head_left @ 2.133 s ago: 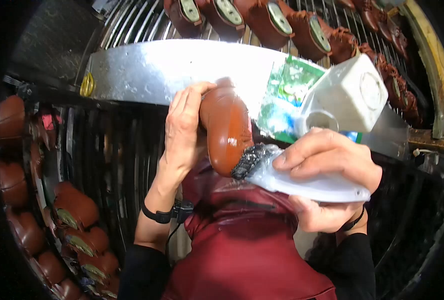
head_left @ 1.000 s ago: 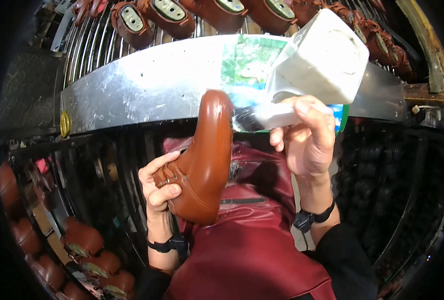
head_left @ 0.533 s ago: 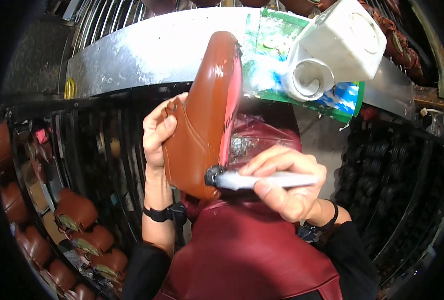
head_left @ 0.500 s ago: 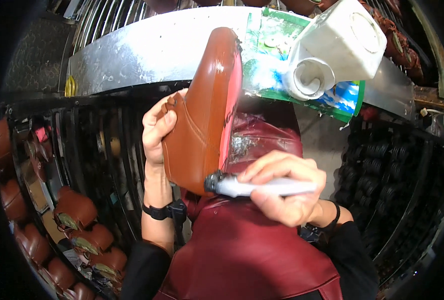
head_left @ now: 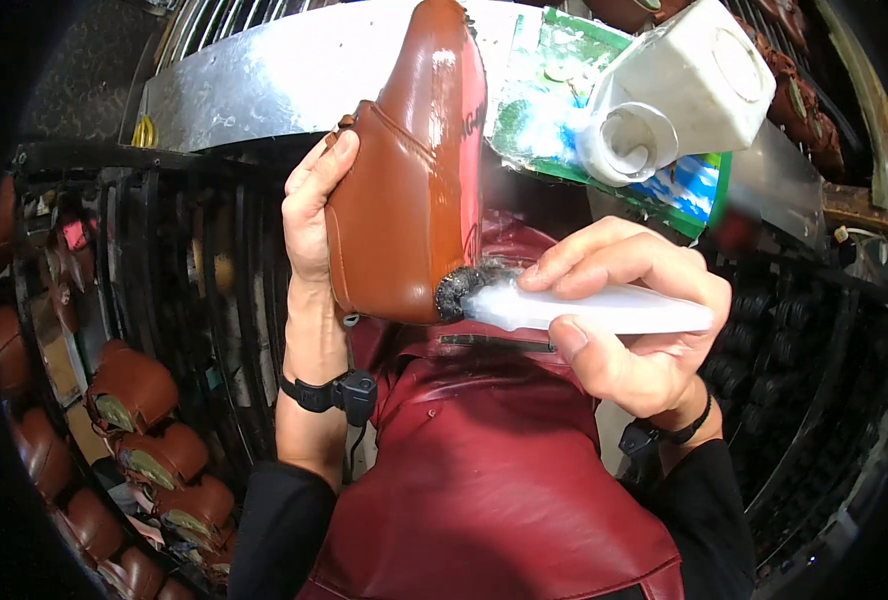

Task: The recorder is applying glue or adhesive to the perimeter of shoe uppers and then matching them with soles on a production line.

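A brown leather shoe upper (head_left: 379, 225), with a pink strip along its sole edge, is held up in my left hand (head_left: 309, 205). That hand grips it by the opening on its left side; the toe points away over the bench. My right hand (head_left: 644, 310) pinches a brush (head_left: 589, 308) with a white, translucent handle. Its dark bristles touch the heel end of the shoe, at the lower edge of the pink strip. Wet-looking shine runs along the side of the leather.
Beyond the shoe is a metal bench (head_left: 264, 80). A white plastic jug (head_left: 689, 75), cut open and tilted, lies on a green and blue sheet (head_left: 549, 95). Brown shoe uppers (head_left: 134, 385) fill a rack at left; a dark rack (head_left: 774, 350) stands at right.
The shoe has moved up and away, its toe now at the top edge of view. My right hand and the brush have moved up and right, with the bristles still at the heel.
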The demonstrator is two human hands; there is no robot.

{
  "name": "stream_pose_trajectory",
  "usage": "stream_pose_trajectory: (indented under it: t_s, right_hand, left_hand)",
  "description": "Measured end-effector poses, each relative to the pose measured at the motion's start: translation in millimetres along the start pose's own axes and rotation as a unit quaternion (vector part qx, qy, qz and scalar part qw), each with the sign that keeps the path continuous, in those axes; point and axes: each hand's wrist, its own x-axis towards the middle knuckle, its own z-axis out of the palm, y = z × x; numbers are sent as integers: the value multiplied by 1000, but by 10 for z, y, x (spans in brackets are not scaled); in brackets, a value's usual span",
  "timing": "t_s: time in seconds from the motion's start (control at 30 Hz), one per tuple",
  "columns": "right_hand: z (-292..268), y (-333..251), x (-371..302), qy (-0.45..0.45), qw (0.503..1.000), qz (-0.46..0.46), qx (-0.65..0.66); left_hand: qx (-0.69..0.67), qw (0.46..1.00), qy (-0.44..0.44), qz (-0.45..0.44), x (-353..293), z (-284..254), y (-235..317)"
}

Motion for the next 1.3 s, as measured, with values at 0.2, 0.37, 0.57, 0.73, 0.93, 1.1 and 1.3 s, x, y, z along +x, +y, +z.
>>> stream_pose_trajectory:
  t_s: [0.2,0.37,0.57,0.73,0.93,1.1,1.3]
  right_hand:
    - [-182,-70,271,-59,991,-108,-42]
    - [-298,-159,552,-138,977,-154,-58]
    - [-566,-38,1071,-284,931,-210,-94]
    - [-647,367,1245,-24,999,7,-31]
    - [155,768,365,268,878,196,344]
    - [36,834,484,371,853,163,328]
    - [-75,527,436,398,867,158,253]
  left_hand:
    - [-139,988,38,-59,-8,345,-94]
    - [110,990,26,84,-38,-111,-428]
    - [522,831,-19,189,-455,180,-365]
    - [-41,998,41,34,-118,346,-295]
    - [30,990,116,74,359,72,280]
    - [264,891,204,309,1357,-196,1075]
    - [726,572,322,206,3135,-475,2244]
